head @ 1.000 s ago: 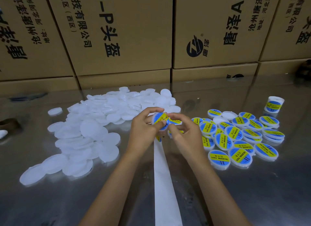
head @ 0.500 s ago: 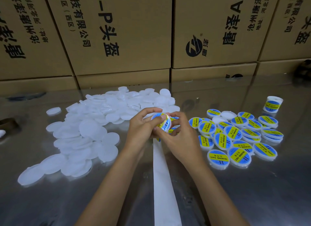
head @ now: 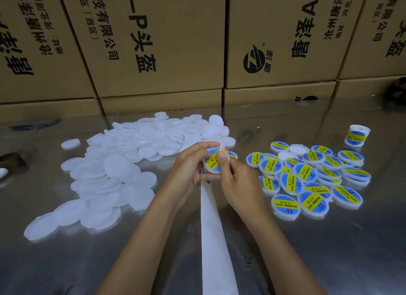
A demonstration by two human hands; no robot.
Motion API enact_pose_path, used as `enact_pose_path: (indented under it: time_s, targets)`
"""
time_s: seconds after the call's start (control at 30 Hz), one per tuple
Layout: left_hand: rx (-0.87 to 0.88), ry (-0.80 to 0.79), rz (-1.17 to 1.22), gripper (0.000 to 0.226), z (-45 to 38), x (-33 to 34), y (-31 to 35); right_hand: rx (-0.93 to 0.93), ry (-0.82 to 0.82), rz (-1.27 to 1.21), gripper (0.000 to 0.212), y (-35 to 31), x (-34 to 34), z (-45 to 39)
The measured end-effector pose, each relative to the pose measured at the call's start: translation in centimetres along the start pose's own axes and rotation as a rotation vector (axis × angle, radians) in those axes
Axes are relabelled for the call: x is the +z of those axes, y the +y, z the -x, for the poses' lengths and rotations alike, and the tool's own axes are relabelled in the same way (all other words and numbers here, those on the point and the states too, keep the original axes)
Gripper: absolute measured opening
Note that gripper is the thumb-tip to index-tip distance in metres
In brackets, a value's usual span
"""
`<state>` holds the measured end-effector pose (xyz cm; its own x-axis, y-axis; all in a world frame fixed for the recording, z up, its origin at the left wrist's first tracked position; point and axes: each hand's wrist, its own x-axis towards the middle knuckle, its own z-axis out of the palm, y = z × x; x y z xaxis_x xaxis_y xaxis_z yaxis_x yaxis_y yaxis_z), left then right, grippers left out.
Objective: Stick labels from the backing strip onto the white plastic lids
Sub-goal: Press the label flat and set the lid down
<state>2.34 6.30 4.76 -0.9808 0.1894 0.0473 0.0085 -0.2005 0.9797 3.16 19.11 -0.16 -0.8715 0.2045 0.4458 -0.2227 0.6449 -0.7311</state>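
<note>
glossy metal table [head: 329,250]; matt white plastic lids [head: 105,180]; matt cardboard boxes [head: 164,42].

The blue and yellow labels [head: 311,201] on the finished lids at the right of the frame read "SOLDERING PASTE", and the same word "PASTE" showed on the label [head: 213,162] of the lid held at centre. The cardboard boxes [head: 153,42] across the top carried black sideways Chinese print, including "有限公司", "头盔" and "-P", beside a round logo [head: 254,61].

A warehouse packing bench: stacked printed cartons [head: 162,42] behind a steel table [head: 329,239].
</note>
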Motion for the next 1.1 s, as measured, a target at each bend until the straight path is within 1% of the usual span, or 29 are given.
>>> enact_pose_path:
  time_s: [0.1, 0.2, 0.37, 0.5, 0.6, 0.7, 0.83, 0.93, 1.1]
  targets:
    - [0.016, -0.117, -0.111, 0.042, 0.27, 0.01, -0.52, 0.041, 0.061, 0.003, 0.057, 0.22, -0.07, -0.5]
    - [0.043, -0.145, -0.111, 0.045, 0.31, 0.1, -0.74, 0.059, 0.091, -0.02, 0.06, 0.41, -0.2, -0.72]
    - [0.068, -0.055, -0.059, 0.039, 0.31, -0.03, -0.54, 0.103, 0.092, -0.23, 0.066, 0.26, -0.31, -0.66]
    - [0.088, 0.064, -0.033, 0.032, 0.13, -0.2, -0.49, 0.066, -0.065, -0.297, 0.066, -0.09, -0.03, -0.29]
    - [0.103, 0.123, -0.012, 0.029, 0.12, -0.25, -0.38, 0.027, -0.139, -0.231, 0.067, -0.18, 0.04, -0.08]
    - [0.098, 0.169, 0.015, 0.023, 0.08, -0.32, -0.45, 0.019, -0.125, -0.217, 0.059, 0.1, 0.0, -0.31]
    - [0.08, 0.214, 0.066, 0.015, -0.01, -0.61, -0.42, -0.014, -0.103, -0.218, 0.057, 0.24, -0.02, -0.32]
    - [0.082, 0.201, 0.043, 0.013, -0.09, -0.73, -0.45, -0.054, -0.099, -0.21, 0.053, 0.16, -0.02, -0.09]
    - [0.089, 0.177, 0.041, 0.01, -0.34, -0.74, -0.66, -0.069, -0.086, -0.215, 0.048, -0.1, 0.17, 0.13]
